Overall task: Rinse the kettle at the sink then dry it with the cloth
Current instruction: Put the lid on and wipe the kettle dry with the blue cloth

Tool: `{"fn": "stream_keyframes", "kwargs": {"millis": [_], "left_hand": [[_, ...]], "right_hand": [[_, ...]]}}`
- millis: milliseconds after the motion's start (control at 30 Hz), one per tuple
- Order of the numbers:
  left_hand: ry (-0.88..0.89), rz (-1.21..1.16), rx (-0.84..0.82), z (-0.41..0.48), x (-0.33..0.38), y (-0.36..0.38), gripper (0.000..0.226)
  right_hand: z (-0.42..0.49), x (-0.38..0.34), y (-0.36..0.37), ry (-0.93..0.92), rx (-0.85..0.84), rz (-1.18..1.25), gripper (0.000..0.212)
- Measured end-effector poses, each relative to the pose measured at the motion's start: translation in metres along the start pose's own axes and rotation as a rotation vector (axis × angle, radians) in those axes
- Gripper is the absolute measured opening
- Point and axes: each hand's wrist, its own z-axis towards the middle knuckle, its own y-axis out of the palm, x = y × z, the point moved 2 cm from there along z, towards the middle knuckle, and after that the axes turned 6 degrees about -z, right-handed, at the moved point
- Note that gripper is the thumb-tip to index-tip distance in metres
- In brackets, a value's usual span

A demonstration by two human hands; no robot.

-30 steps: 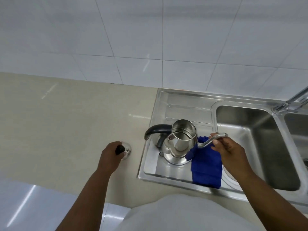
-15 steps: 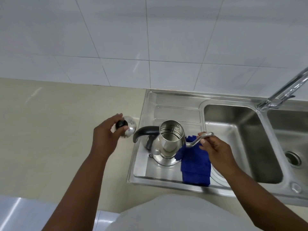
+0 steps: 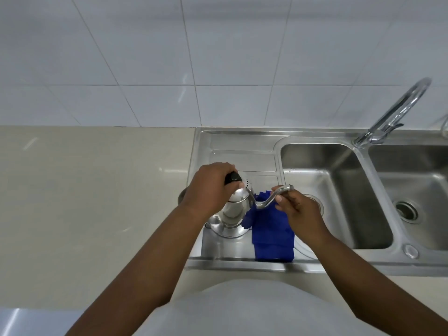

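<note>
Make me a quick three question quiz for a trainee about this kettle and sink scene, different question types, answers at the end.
1. True or false: the kettle stands on the sink's drainboard, not in a basin.
2. Multiple choice: the right hand holds A) the tap, B) the kettle's spout, C) the blue cloth.
3. Fill in: the left hand holds the lid by its black ____.

Key: 1 true; 2 B; 3 knob.
</note>
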Motion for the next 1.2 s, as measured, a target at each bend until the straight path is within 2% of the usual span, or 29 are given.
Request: {"fn": "stream_keyframes", "kwargs": {"millis": [667, 1067, 1200], "left_hand": [[-0.043, 0.028, -0.008, 0.003, -0.006, 0.001, 0.033], [-0.08, -0.216, 0.102, -0.004, -0.024, 0.014, 0.044], [-0.007, -0.118, 0.059, 0.0, -0.024, 0.01, 0.039]], "right_hand": [[0.0, 0.003, 0.005, -0.007, 0.029, -0.078, 0.025], [-0.002, 0.0, 0.006, -0.01, 0.032, -0.075, 0.025], [-0.001, -0.002, 0.004, -0.026, 0.028, -0.107, 0.022]]}}
